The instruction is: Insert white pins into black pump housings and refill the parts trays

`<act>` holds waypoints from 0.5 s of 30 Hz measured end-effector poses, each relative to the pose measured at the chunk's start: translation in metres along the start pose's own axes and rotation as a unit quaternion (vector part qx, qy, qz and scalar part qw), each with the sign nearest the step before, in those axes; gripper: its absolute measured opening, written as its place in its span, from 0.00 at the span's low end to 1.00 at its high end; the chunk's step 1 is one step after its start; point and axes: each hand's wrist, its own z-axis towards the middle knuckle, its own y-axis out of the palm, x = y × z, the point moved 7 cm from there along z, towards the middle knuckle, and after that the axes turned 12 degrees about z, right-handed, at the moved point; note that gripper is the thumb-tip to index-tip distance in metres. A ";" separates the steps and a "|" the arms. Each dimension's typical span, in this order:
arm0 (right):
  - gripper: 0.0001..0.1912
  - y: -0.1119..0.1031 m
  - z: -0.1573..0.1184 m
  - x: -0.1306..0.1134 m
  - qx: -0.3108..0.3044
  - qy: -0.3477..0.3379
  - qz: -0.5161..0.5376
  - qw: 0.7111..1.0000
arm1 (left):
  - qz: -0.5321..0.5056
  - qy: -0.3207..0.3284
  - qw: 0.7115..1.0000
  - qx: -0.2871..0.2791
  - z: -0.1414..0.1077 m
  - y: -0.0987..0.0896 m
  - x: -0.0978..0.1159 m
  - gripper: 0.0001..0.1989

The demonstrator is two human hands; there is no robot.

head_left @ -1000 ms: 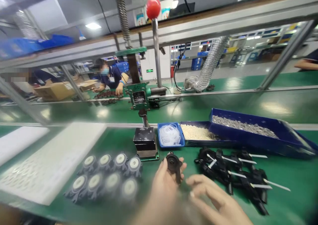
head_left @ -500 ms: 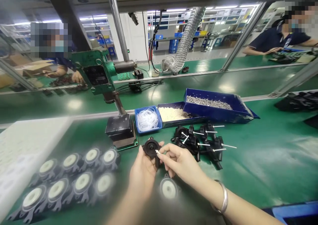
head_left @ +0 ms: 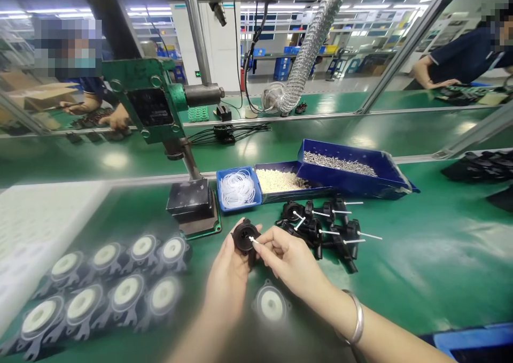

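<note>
My left hand [head_left: 229, 267] is wrapped round a black round plastic housing [head_left: 242, 229], its open face turned up. Between the thumb and forefinger of my right hand [head_left: 282, 253] is a small white plastic pin [head_left: 252, 239], its tip over the middle of the housing; whether it touches is too small to tell. Below my hands a dark disc-shaped part with a pale round centre [head_left: 271, 303] lies on the green bench. Several black housings with white rods sticking out [head_left: 316, 225] lie in a cluster to the right of my hands.
Several grey parts with pale discs [head_left: 127, 292] stand in rows at left. Behind are a blue tray of white rings [head_left: 238, 188], a bin of cream pieces [head_left: 278, 180] and a bin of metal pins [head_left: 340, 162]. A green press [head_left: 150, 106] rises at left. Two people work across the bench.
The white pin has moved slightly toward the middle of the black housing with my right hand. The camera view has shifted a little. Both hands keep their hold.
</note>
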 end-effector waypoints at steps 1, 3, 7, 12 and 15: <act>0.10 0.000 0.000 -0.001 0.003 -0.006 -0.009 1.000 | -0.001 0.000 1.000 -0.004 0.000 0.000 0.000 0.23; 0.09 0.000 -0.001 -0.003 0.004 -0.022 -0.026 0.999 | -0.001 -0.004 1.000 -0.007 0.000 0.000 -0.001 0.23; 0.06 0.002 -0.003 -0.008 0.000 -0.044 -0.061 0.997 | 0.009 -0.016 1.000 -0.001 -0.001 0.000 -0.002 0.23; 0.11 0.001 -0.004 -0.013 0.000 -0.058 -0.084 0.995 | 0.002 -0.025 1.000 0.005 -0.002 -0.001 -0.002 0.24; 0.11 0.001 -0.005 -0.015 0.000 -0.061 -0.096 0.993 | -0.011 -0.037 0.999 -0.003 0.000 -0.001 -0.003 0.25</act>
